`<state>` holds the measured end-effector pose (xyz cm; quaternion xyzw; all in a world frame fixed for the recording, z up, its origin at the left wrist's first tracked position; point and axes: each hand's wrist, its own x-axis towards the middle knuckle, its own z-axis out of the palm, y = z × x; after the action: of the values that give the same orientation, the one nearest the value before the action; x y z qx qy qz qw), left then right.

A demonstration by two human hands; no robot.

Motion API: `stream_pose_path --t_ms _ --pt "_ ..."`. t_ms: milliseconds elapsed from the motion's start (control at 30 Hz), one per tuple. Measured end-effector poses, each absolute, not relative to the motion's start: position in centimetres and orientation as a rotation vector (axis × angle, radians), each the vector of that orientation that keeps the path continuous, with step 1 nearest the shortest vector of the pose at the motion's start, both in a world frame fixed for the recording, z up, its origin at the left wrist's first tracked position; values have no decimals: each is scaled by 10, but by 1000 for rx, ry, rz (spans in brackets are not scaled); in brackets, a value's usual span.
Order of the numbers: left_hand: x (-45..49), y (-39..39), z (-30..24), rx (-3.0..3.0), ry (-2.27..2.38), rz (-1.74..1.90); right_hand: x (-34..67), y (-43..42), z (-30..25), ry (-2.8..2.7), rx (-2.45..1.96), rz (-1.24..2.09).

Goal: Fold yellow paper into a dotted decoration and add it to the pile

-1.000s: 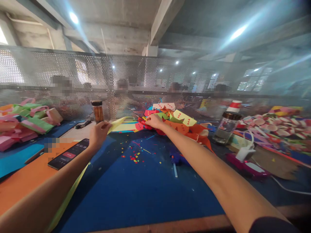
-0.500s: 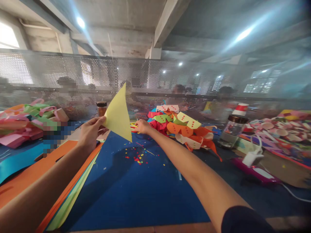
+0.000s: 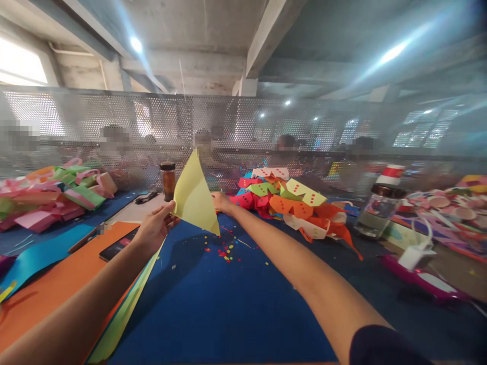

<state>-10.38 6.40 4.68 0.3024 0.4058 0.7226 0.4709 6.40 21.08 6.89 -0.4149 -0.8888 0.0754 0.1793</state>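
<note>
My left hand [image 3: 160, 223] pinches a folded sheet of pale yellow paper [image 3: 196, 197] by its left edge and holds it up above the blue tabletop [image 3: 220, 314]. Behind the paper's right edge, my right hand [image 3: 222, 202] reaches to the far side of the table. Its fingers look curled, but the paper partly covers them, and what they hold is hidden. Close to the right hand lies a pile of cut paper shapes [image 3: 289, 205] with rows of red dots, in orange, green, pink and white. Small coloured paper bits [image 3: 226, 251] are scattered below the yellow sheet.
Orange sheets [image 3: 49, 294] and a phone [image 3: 117, 245] lie on the left, with a pink and green paper heap [image 3: 72, 190] beyond. A brown bottle [image 3: 168, 181], a clear jar [image 3: 378, 210] and a magenta power strip [image 3: 422, 279] stand around. A perforated screen [image 3: 228, 121] closes the back.
The view has shifted, so most things sit farther right. The yellow sheet now covers more of my right hand, and the yellow loops at its fingers are out of sight.
</note>
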Motion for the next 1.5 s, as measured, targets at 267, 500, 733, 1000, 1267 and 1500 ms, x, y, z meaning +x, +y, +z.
stream_pose_path --t_ms 267,500,733,1000,1267,1500 --pt "-81 53 51 717 966 1698 122 144 77 -2395 -829 520" --pt "-69 42 52 877 996 1588 172 113 92 -2174 -1023 190" --pt "-86 34 57 1277 1263 1941 200 48 72 -2330 -710 -717" --pt "-66 -20 48 2295 1526 1677 202 23 29 -2736 -542 -852" --pt "-52 -32 10 2829 1377 944 206 25 31 -2778 -521 -649" --pt "-52 -29 9 2811 1383 897 210 27 31 -2808 -532 -459"
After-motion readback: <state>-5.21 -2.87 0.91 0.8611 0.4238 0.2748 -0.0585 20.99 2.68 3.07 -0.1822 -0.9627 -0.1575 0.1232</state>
